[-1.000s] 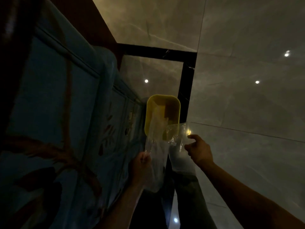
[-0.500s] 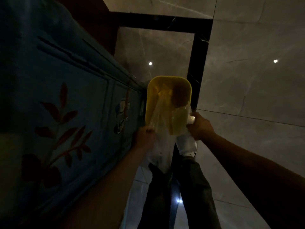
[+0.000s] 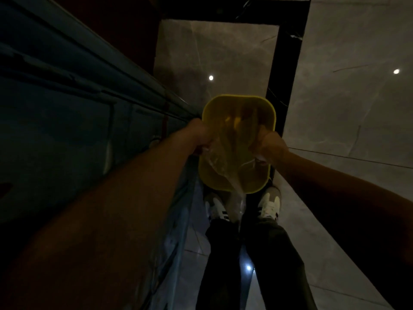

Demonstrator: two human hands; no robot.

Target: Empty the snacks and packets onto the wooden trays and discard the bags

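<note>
Both hands hold a clear bag over a yellow bin.

The left hand [image 3: 197, 137] and right hand [image 3: 269, 146] each clench an edge of the clear bag [image 3: 225, 157]; between and beyond them, the yellow bin [image 3: 263, 108].

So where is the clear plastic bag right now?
In the head view, the clear plastic bag hangs centre frame over the yellow plastic bin, stretched between the left hand and right hand, its tail dangling between the white shoes.
</note>
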